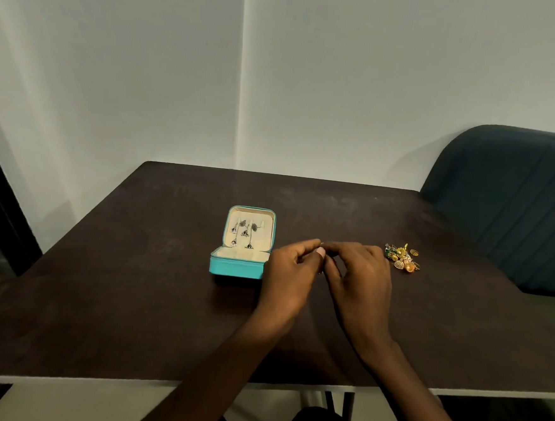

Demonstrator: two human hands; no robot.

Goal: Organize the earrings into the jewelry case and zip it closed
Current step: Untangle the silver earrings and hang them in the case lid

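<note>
A small teal jewelry case (236,268) stands open on the dark table, its cream lid upright with several dark dangling earrings (244,233) hung on it. My left hand (290,270) and my right hand (362,275) meet just right of the case, fingertips pinched together on a tiny earring (322,244) that is mostly hidden between them. A loose pile of gold and coloured earrings (401,257) lies on the table right of my right hand.
The dark brown table (132,298) has its front edge near me and its far edge against a white wall. A dark teal padded chair (513,200) stands at the table's right side.
</note>
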